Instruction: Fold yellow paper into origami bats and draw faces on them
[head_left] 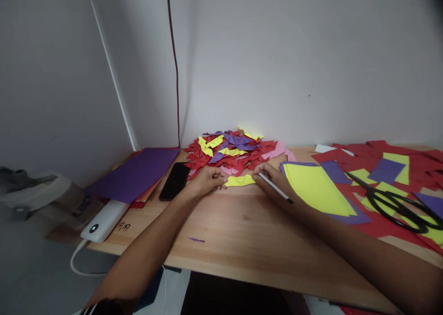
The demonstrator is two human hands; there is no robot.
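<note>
Left hand: the left hand has its grip pinched on the left end of the yellow origami figure.
Right hand: the right hand has its grip on the figure's right end, with a white pen held in the same hand.
Origami figure: stretched between both hands over the counter, midway along it, small dark marks at its centre.
Folded pile: red, purple, yellow and pink folded papers heaped against the middle of the back edge.
Left edge: purple sheet lying along it; black smartphone just beside.
Front-left corner: white power bank, cable attached.
Front edge: purple scrap near it.
Right side: yellow sheets, then black-handled scissors on coloured paper pieces.
</note>
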